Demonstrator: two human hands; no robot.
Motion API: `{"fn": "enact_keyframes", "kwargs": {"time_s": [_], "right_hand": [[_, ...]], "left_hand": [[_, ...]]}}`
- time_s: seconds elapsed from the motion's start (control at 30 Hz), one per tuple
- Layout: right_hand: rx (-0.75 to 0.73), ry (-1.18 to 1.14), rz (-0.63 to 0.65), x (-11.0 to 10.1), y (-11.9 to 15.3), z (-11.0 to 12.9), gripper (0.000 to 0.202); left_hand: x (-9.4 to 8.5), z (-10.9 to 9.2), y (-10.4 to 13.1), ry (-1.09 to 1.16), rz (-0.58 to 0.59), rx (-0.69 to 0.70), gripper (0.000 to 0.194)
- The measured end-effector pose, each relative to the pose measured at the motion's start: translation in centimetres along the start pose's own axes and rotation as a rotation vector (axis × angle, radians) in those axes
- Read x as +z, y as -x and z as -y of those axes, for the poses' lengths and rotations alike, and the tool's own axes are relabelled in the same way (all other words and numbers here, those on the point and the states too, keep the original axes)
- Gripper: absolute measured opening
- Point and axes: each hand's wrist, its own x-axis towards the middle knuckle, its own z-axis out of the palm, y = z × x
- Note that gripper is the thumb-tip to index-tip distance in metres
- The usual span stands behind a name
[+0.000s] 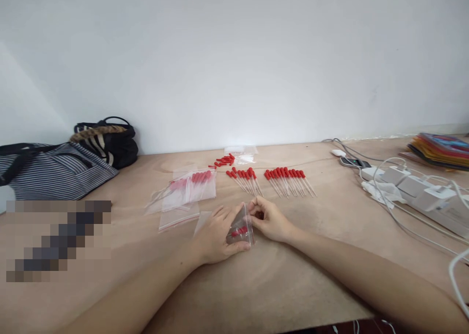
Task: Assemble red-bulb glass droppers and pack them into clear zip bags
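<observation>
A clear zip bag (240, 221) with red-tipped pieces inside lies on the wooden table (315, 295), its zip edge facing right. My left hand (216, 233) lies over the bag's left part, thumb along the near edge and fingers along the far edge. At the zip edge, my right hand (269, 220) pinches the bag between thumb and index finger. Beyond my hands are two fanned groups of red-capped clear droppers, one at centre (247, 177) and one further right (289, 180). Loose red caps (223, 161) lie behind them.
Filled clear bags (194, 185) lie left of the droppers. Clear tubes (245, 159) rest near the wall. A striped bag (54, 170) and a black bag (122, 145) stand at left. Chargers on a power strip (425, 192), cables and stacked colourful packets (443, 148) occupy the right.
</observation>
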Motion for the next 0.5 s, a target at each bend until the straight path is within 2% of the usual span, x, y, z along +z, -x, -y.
{"fn": "enact_keyframes", "kwargs": {"time_s": [0.1, 0.2, 0.33, 0.5], "right_hand": [[-0.019, -0.012, 0.122, -0.8, 0.1, 0.1, 0.025], [0.0, 0.083, 0.193, -1.3, 0.2, 0.2, 0.039], [0.006, 0.215, 0.17, -1.2, 0.2, 0.5, 0.039], [-0.001, 0.225, 0.121, -0.6, 0.1, 0.6, 0.039]], "left_hand": [[-0.7, 0.2, 0.4, -0.027, 0.021, -0.025, 0.084], [-1.4, 1.0, 1.4, -0.032, 0.07, -0.046, 0.083], [-1.8, 1.9, 2.9, -0.019, 0.105, -0.111, 0.076], [-1.4, 2.3, 3.4, 0.004, 0.07, -0.138, 0.066]]}}
